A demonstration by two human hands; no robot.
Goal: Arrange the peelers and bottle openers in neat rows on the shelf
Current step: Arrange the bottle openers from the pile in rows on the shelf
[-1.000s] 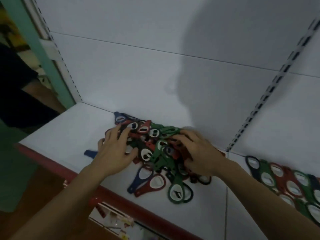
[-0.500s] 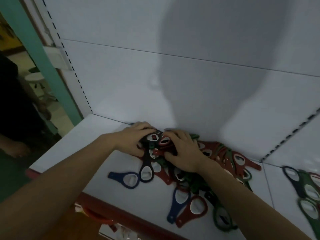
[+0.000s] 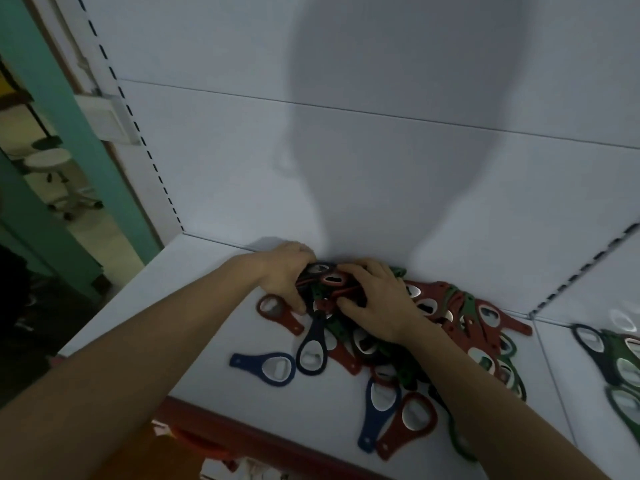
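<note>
Starting at the left of the frame, the white shelf lies bare out to its corner, so no row has been laid there yet. Toward the centre a few bottle openers lie loose and apart from one another: a red opener just below the left hand, a blue opener lower down, and a dark blue opener beside it. Both hands are together at the back of the shelf, against the rear panel. The left hand curls round one side of a small bunch of openers and the right hand clamps the other side, as if squaring the bunch up into a stack. Right of the wrists a tangled pile of red, green and dark openers spreads toward the front lip, unsorted. At the far right edge, past the seam in the shelf, an overlapping row of openers looks already laid out, though it is blurred. By my reckoning the job is early to midway: one row done, most of the heap left. I can't pick out any peelers, and no brand, label or writing is readable anywhere.
</note>
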